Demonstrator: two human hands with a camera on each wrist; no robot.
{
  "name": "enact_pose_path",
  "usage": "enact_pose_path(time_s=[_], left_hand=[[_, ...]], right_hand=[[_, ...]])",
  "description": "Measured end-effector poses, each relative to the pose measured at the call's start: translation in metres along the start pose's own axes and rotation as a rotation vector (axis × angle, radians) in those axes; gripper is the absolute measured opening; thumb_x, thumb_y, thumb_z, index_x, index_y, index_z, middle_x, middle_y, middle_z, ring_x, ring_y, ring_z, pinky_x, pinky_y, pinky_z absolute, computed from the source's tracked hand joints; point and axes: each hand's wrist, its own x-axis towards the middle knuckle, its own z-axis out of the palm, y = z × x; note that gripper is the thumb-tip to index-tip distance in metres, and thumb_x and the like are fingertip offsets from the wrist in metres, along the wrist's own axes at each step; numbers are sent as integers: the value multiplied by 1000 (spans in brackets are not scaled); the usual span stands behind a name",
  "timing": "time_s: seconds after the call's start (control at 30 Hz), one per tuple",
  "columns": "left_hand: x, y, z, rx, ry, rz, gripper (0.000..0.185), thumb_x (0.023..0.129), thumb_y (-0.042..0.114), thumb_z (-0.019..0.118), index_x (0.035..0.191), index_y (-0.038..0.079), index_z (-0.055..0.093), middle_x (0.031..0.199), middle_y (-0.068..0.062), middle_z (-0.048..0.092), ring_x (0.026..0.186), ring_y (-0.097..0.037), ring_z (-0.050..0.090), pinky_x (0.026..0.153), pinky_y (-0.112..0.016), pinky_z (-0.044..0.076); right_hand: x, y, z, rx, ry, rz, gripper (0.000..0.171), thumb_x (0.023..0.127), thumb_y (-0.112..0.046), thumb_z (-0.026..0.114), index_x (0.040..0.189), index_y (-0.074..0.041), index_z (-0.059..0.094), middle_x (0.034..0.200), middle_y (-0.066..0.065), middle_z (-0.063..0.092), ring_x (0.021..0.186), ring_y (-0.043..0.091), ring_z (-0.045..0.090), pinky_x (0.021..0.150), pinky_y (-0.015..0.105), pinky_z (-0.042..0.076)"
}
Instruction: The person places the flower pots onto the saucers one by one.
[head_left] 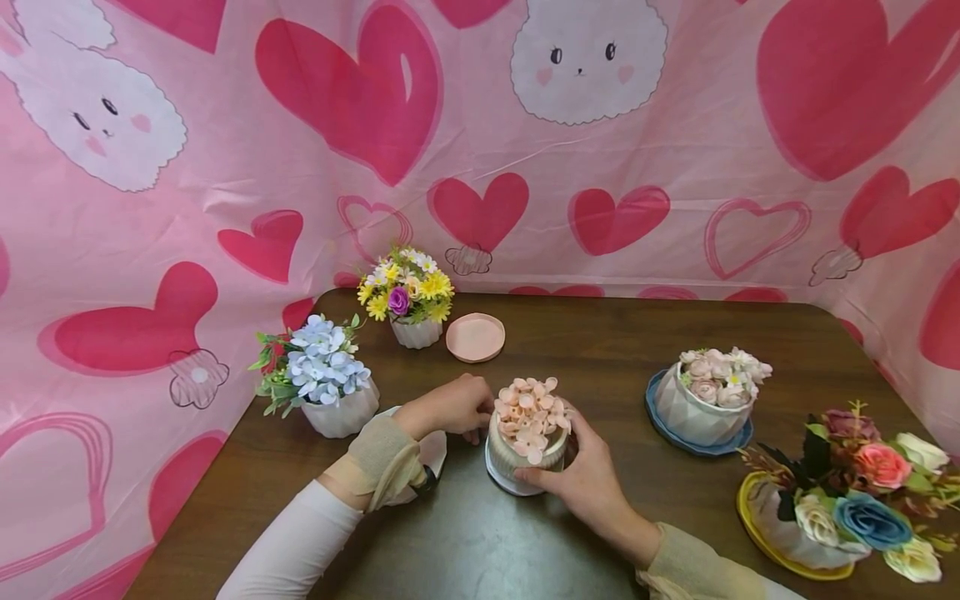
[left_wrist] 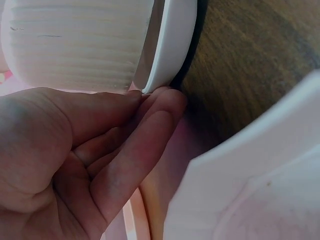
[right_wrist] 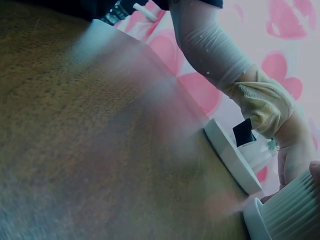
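A ribbed cream pot (head_left: pixel 510 457) with peach artificial flowers (head_left: pixel 531 415) stands on a small white saucer (head_left: pixel 497 478) near the middle of the table. My right hand (head_left: pixel 592 475) grips the pot from its right side, thumb in front and fingers behind. At the left of the pot, my left hand (head_left: pixel 459 406) pinches the saucer's rim between thumb and fingertips. The left wrist view shows this pinch close up, with the ribbed pot wall (left_wrist: pixel 75 45) beside the raised saucer edge (left_wrist: pixel 177 35). Below my left wrist lies a white angular plate (head_left: pixel 433 454), partly hidden.
A pot of blue flowers (head_left: pixel 341 412) and one of yellow and white flowers (head_left: pixel 416 333) stand at the left. Near them lies a pink plate (head_left: pixel 476 337). On the right are potted pale roses on a blue plate (head_left: pixel 656 417) and mixed roses on a yellow plate (head_left: pixel 757 533).
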Motion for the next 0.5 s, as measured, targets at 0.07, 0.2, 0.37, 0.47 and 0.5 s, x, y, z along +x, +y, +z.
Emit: enact_pose_path(time_s=[0.07, 0.2, 0.37, 0.47, 0.5], left_hand=[[0, -1, 0, -6, -5, -3, 20, 95, 4, 61, 79, 9, 73, 70, -5, 70, 55, -13, 67, 52, -27, 57], [0, -2, 0, -26, -16, -19, 19, 95, 4, 61, 81, 9, 73, 70, -5, 70, 57, -14, 68, 54, -27, 58], [-1, -3, -1, -47, -28, -33, 17, 94, 3, 62, 84, 9, 74, 72, -4, 70, 58, -14, 68, 55, -28, 58], [-1, -3, -1, -39, -27, -21, 17, 94, 3, 62, 84, 9, 74, 72, -4, 70, 58, -14, 68, 55, -28, 58], [-1, -3, -1, -36, -25, -17, 17, 94, 3, 62, 83, 9, 74, 72, -4, 70, 57, -13, 68, 55, -27, 58]], right_hand=[[0, 1, 0, 12, -3, -9, 102, 58, -17, 96, 146, -13, 42, 148, 9, 50, 136, 21, 48, 112, 36, 39], [0, 2, 1, 26, -7, -26, 103, 59, -15, 96, 146, -12, 42, 149, 10, 49, 138, 21, 45, 114, 38, 37], [0, 3, 2, 10, -6, -28, 103, 58, -17, 96, 145, -13, 43, 148, 9, 50, 137, 21, 46, 114, 35, 37], [0, 3, 2, 5, -8, -28, 103, 58, -17, 96, 146, -14, 43, 149, 9, 50, 138, 20, 46, 113, 28, 38], [0, 3, 2, 7, -10, -29, 103, 58, -17, 96, 146, -14, 43, 149, 9, 50, 138, 20, 46, 112, 25, 37]])
